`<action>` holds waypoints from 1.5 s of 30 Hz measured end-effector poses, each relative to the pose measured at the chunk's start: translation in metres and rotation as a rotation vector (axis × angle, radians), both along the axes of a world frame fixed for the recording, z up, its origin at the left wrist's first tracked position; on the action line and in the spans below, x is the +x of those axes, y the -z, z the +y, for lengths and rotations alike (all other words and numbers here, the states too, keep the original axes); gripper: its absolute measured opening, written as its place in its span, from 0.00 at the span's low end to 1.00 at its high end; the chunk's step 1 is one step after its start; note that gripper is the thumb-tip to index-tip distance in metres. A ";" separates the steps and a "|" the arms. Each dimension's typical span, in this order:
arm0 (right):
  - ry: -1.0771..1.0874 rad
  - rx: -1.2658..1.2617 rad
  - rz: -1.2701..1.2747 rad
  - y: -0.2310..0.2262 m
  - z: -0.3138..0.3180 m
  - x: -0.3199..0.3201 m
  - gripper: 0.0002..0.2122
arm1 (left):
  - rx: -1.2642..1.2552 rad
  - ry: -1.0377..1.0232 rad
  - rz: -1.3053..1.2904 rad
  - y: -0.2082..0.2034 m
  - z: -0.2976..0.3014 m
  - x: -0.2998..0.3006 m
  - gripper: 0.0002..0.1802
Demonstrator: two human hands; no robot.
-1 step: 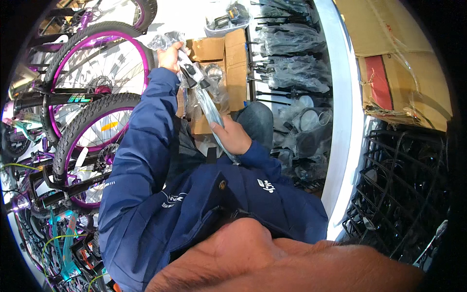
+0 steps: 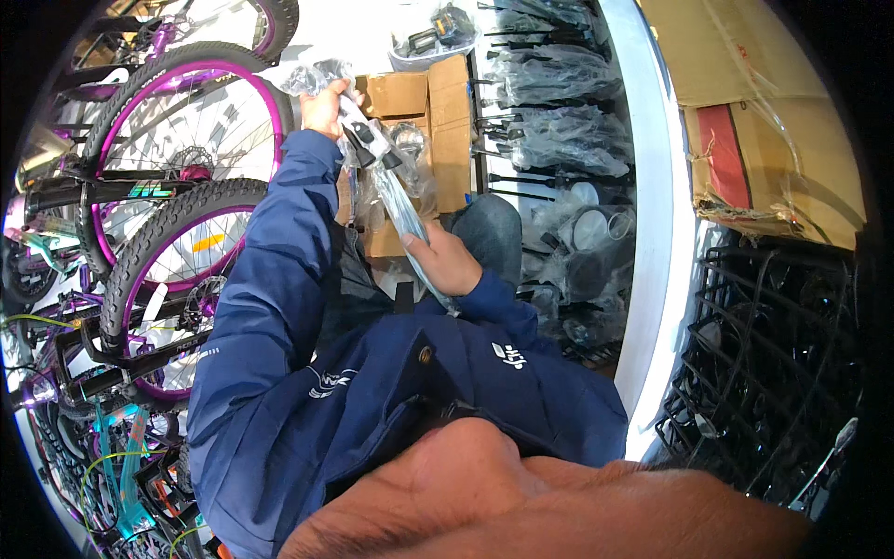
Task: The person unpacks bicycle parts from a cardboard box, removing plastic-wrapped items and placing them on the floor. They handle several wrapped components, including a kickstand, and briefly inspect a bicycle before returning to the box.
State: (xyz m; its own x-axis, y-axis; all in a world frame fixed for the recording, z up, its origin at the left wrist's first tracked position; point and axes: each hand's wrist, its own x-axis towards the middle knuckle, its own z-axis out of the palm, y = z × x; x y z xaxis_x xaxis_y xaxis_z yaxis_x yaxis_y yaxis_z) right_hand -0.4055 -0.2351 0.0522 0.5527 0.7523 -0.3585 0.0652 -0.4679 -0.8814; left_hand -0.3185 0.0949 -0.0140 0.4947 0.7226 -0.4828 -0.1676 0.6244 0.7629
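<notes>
A long, thin bundle in clear plastic wrap [image 2: 400,201] lies slantwise between my hands, its lower end near my jacket. Black and silver-white fittings [image 2: 374,146] show at its upper part; the wrap hides what kind of part it is. My left hand [image 2: 322,110] is closed round the far end, with loose plastic bunched beside the fingers. Farther down, my right hand [image 2: 447,261] grips the bundle, thumb on top and most fingers hidden. Beneath the bundle an open cardboard box [image 2: 451,121] holds plastic-wrapped parts [image 2: 410,154].
Bicycles with purple-rimmed wheels [image 2: 119,154] crowd the left side. On the right lie rows of plastic-wrapped black parts [image 2: 563,140], beside a white ledge [image 2: 656,307]. Beyond it are a large carton [image 2: 792,168] and a black wire basket [image 2: 745,354]. A plastic tub [image 2: 433,61] holds pedals.
</notes>
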 end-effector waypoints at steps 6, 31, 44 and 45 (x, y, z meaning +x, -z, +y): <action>0.005 0.185 0.984 0.005 -0.015 0.009 0.19 | -0.027 0.096 -0.067 0.010 0.013 0.003 0.58; 0.145 -0.037 -0.347 0.071 0.144 0.085 0.22 | 1.054 -0.080 -0.204 -0.125 -0.070 -0.024 0.37; -0.207 0.133 -0.212 0.089 0.103 0.106 0.19 | 0.643 0.321 -0.156 -0.145 -0.037 -0.067 0.21; -0.201 0.150 -0.128 0.087 0.099 0.108 0.20 | 0.521 0.316 -0.215 -0.144 -0.035 -0.066 0.16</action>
State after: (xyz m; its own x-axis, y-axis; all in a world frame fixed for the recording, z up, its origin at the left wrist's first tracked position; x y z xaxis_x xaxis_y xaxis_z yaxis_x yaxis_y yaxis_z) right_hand -0.2970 -0.1366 -0.0351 0.4208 0.8908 -0.1717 0.2585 -0.2992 -0.9185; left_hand -0.3847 0.0594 0.1304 0.7685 0.6393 0.0257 -0.2196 0.2258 0.9491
